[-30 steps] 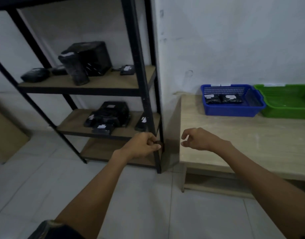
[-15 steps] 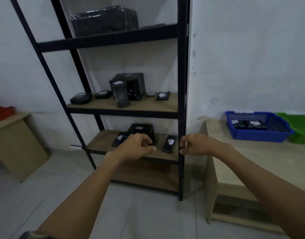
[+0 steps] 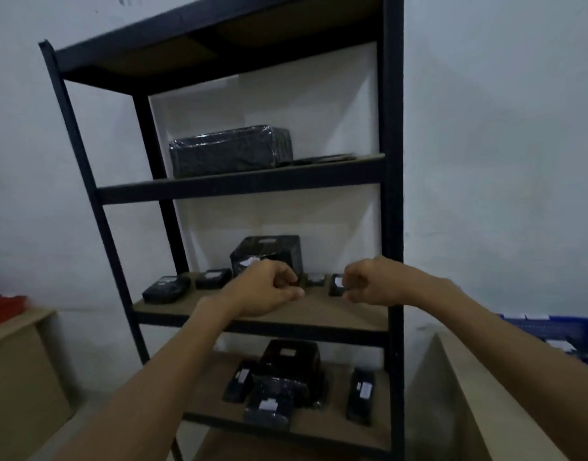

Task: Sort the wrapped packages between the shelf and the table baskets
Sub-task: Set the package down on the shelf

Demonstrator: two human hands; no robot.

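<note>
Head view: left hand (image 3: 264, 287) and right hand (image 3: 372, 282) both loosely fisted, empty, before the shelf (image 3: 319, 314).

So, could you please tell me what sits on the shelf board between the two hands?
In the head view, a small black wrapped packet shows in the gap between the left hand and right hand.

Two loosely curled hands, left (image 3: 267, 287) and right (image 3: 372, 282), apparently empty, before the shelf (image 3: 242, 186) of wrapped packages (image 3: 231, 151).
</note>
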